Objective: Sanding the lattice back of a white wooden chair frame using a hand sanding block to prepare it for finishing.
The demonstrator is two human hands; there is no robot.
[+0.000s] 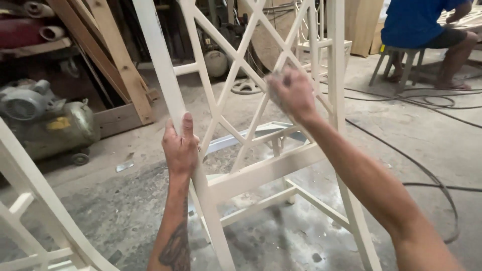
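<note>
A cream-painted wooden chair frame (261, 173) with a lattice back stands tilted on the concrete floor in front of me. My left hand (181, 145) grips its left upright post from behind, thumb and fingers wrapped around it. My right hand (291, 93) presses a small grey piece of sandpaper (275, 85) against a diagonal lattice bar near the frame's right upright. The hand is blurred with motion.
Another cream frame (30, 200) leans at the lower left. An air compressor (45, 120) and timber planks (120, 65) stand at the left. Black cables (427, 173) run over the floor at the right. A person in a blue shirt (416, 22) sits on a stool at the far right.
</note>
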